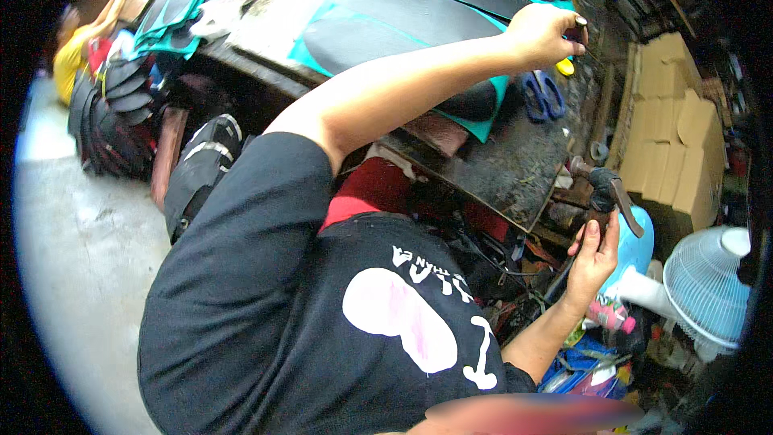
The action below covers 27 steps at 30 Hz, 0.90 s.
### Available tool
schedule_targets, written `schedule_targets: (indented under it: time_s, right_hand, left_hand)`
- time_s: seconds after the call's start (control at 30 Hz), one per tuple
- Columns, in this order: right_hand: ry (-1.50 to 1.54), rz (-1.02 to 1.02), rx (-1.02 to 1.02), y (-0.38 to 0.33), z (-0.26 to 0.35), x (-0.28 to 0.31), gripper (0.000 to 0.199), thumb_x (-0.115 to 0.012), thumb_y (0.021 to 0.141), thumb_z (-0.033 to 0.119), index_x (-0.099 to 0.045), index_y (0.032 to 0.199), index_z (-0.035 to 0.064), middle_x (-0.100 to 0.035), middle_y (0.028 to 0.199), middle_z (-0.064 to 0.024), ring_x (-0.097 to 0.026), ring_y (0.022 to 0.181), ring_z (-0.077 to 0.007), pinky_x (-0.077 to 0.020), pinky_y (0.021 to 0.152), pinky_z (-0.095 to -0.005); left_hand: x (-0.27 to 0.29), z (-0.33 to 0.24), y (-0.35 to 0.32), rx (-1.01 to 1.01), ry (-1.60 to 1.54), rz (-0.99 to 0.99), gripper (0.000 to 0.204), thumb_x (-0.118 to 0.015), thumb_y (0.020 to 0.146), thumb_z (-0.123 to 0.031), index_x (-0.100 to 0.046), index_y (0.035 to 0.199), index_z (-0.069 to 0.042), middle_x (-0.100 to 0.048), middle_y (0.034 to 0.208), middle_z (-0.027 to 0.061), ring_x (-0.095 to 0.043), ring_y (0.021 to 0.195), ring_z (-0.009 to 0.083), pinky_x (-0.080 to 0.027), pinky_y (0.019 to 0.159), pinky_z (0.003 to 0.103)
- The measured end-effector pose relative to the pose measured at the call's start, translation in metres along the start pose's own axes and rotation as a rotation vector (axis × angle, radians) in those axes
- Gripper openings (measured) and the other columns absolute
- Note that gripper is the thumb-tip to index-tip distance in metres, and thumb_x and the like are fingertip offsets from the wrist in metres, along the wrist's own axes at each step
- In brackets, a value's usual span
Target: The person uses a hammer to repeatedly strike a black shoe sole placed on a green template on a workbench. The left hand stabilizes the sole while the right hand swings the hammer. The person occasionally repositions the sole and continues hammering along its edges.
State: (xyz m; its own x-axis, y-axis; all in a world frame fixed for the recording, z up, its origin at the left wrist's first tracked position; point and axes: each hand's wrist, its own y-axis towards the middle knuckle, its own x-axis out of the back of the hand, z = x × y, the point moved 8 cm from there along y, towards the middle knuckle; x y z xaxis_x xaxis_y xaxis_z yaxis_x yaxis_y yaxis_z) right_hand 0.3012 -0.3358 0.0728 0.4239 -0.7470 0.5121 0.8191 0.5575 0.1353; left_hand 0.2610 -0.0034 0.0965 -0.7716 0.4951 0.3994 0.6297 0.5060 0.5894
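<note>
My left arm reaches across the table, and my left hand (546,36) is closed at its far right side. A small dark-ended stick (580,23) pokes out between its fingers; its kind is unclear. Below the arm lie teal sheets (299,50) with large dark grey rounded shapes on them. Past the table's right corner, my right hand (594,256) is closed around the lower part of a tool (602,187). This tool has a black-wrapped body, a small nozzle-like end and a brown lever; I cannot tell its exact kind.
Blue-handled scissors (543,97) and a yellow object (565,67) lie near my left hand. Cardboard boxes (667,141) and a fan (707,286) stand at the right. At the far left are a person in yellow (71,64) and a stack of dark pieces (121,113).
</note>
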Motion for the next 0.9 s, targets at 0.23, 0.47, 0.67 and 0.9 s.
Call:
schedule_targets:
  time_s: [0.23, 0.47, 0.67, 0.9]
  right_hand:
    - [0.179, 0.350, 0.084, 0.026, 0.046, -0.085, 0.045, -0.061, 0.096, 0.015, -0.050, 0.137, 0.0035, -0.054, 0.078, 0.0001, -0.042, 0.057, -0.0046, -0.0370, 0.049, -0.0205]
    - [0.345, 0.457, 0.153, 0.030, 0.085, -0.149, 0.042, -0.060, 0.096, 0.012, -0.050, 0.136, 0.0022, -0.051, 0.073, 0.0008, -0.044, 0.057, -0.0047, -0.0378, 0.050, -0.0200]
    - [0.273, 0.414, 0.169, 0.027, 0.096, -0.151, 0.043, -0.063, 0.095, 0.019, -0.052, 0.134, 0.0022, -0.055, 0.074, 0.0013, -0.046, 0.057, -0.0039, -0.0376, 0.049, -0.0197]
    - [0.369, 0.142, 0.681, 0.013, 0.183, -0.102, 0.043, -0.061, 0.096, 0.015, -0.051, 0.136, 0.0032, -0.063, 0.082, -0.0028, -0.050, 0.059, -0.0052, -0.0429, 0.053, -0.0196]
  left_hand:
    - [0.189, 0.039, -0.141, 0.427, -0.195, -0.389, 0.013, -0.069, 0.086, -0.011, -0.066, 0.095, -0.002, -0.069, 0.082, 0.0052, -0.066, 0.076, 0.0108, -0.054, 0.072, 0.026]
    - [0.171, 0.048, -0.162, 0.430, -0.237, -0.360, 0.011, -0.069, 0.085, -0.009, -0.066, 0.093, -0.002, -0.069, 0.078, 0.0039, -0.064, 0.071, 0.0084, -0.053, 0.068, 0.024]
    - [0.167, 0.049, -0.159, 0.463, -0.074, -0.349, 0.012, -0.069, 0.086, -0.009, -0.066, 0.094, 0.000, -0.071, 0.081, 0.0067, -0.067, 0.073, 0.0098, -0.055, 0.068, 0.024]
    - [0.166, 0.019, -0.147, 0.240, 0.261, -0.296, 0.015, -0.070, 0.085, -0.013, -0.066, 0.095, -0.003, -0.071, 0.083, 0.0138, -0.071, 0.075, 0.0215, -0.055, 0.069, 0.031]
